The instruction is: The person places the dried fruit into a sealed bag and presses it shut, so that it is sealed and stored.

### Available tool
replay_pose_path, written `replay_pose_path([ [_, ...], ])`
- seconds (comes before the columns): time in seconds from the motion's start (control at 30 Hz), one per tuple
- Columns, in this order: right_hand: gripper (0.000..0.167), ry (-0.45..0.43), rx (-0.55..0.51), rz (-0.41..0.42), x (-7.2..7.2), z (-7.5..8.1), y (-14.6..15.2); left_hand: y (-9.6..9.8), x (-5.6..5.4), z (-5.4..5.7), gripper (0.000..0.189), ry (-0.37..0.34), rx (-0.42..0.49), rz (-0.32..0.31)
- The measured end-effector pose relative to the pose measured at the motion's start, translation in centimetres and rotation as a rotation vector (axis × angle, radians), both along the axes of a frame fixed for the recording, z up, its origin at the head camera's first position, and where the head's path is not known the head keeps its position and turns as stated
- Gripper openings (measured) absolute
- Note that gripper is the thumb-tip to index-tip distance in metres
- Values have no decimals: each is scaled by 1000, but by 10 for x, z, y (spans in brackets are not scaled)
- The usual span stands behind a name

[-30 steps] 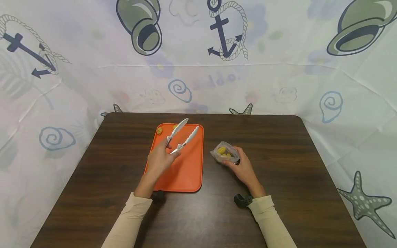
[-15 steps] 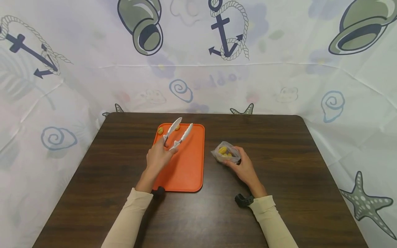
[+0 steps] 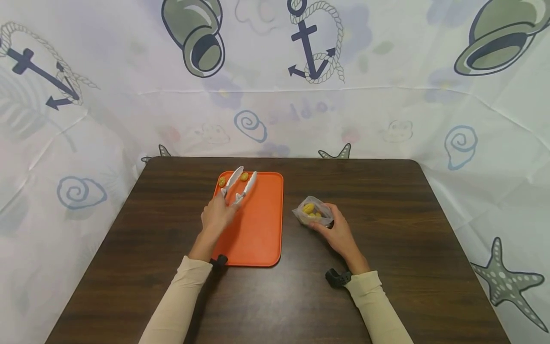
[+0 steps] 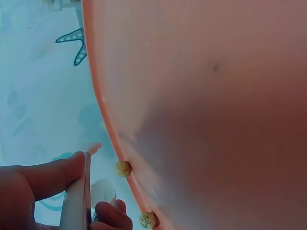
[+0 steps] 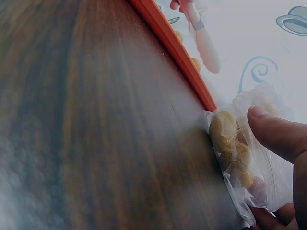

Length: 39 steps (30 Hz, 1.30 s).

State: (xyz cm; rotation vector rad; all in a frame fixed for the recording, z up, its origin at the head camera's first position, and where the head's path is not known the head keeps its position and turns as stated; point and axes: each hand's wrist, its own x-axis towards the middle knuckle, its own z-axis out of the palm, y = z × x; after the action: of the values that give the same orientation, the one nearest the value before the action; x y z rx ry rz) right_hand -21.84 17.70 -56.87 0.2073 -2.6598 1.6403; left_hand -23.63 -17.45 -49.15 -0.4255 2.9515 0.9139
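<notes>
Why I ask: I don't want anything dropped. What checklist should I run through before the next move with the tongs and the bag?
1. Tongs held: ok, the left hand grips them.
2. Tongs empty: ok, their tips stand apart with no piece pinched between them.
3. Tongs lined up with the bag: not ok, they are over the tray.
4. Bag held with its mouth open: ok, the right hand holds it and bagged pieces show inside.
5. Two yellow pieces on the tray kept apart: ok, both lie near its far edge.
6. Exact count inside the bag: cannot tell, the contents overlap.
</notes>
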Motion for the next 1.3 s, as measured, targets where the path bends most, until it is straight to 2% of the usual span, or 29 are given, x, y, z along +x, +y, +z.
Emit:
replay_pose_path([
  [0.23,69,-5,4,-5,0,2,3,3,-6,1,56,-64,-39,-16],
  [0.37,70,-9,13,8,1,2,1,1,-5,-1,52,-102,-60,-12],
  [0.5,71,-3,20,20,1,2,1,-1,-3,-3,47,-110,-65,-10],
  [0.8,71,-12,-2,1,0,4,4,4,-4,0,48,-93,-65,-37],
  [1.1,70,-28,-11,-3,2,2,4,3,6,10,57,-32,-46,-48],
  [1.3,70,-10,4,5,2,0,1,2,15,17,53,18,-41,-40],
])
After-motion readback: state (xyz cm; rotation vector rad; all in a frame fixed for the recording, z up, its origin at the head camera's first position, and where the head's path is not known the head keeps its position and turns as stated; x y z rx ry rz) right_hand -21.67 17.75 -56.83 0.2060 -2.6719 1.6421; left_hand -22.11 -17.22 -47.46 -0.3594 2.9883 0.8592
